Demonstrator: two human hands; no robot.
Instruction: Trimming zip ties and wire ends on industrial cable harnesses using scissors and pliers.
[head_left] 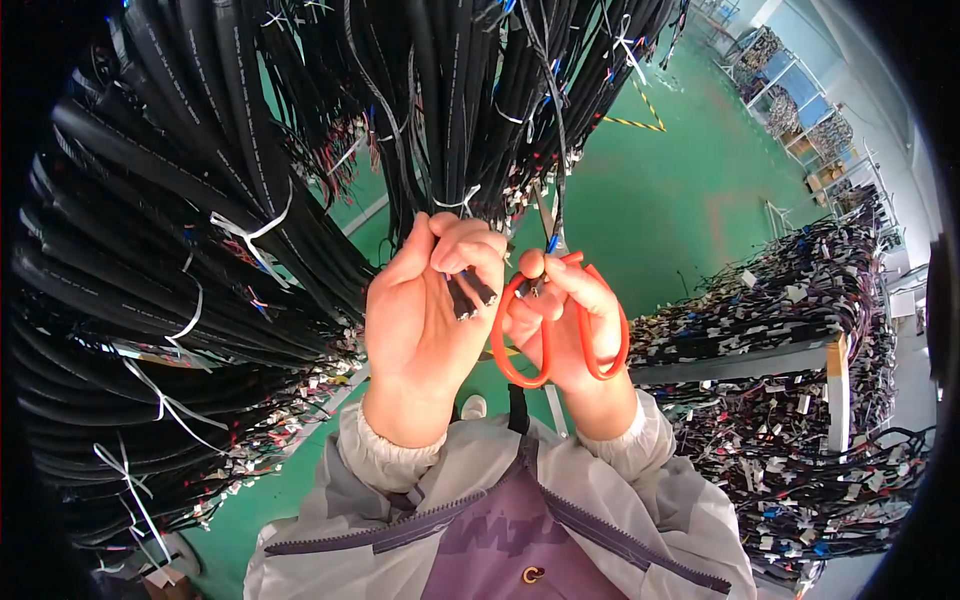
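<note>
My left hand (408, 315) is closed, its curled fingers round several black cable ends (468, 297) whose cut tips stick out below. These cables seem to belong to the hanging bunch (455, 120) just beyond. Close beside it, my right hand (585, 335) carries red-handled scissors (499, 350), the loops hanging around the fingers and the blades pointing away. Its thumb and forefinger pinch the end of a thin black cable (558, 175) with a blue band (553, 243). A white tie (460, 200) circles the bunch above my left hand.
Thick black cable bundles (190, 200) with white ties hang close on the left. A rack heaped with connector-ended wires (760, 400) stands on the right, its white post (838, 395) nearby. Green floor (680, 190) shows ahead, with a yellow-black strip (648, 105). Further racks (790, 95) stand far right.
</note>
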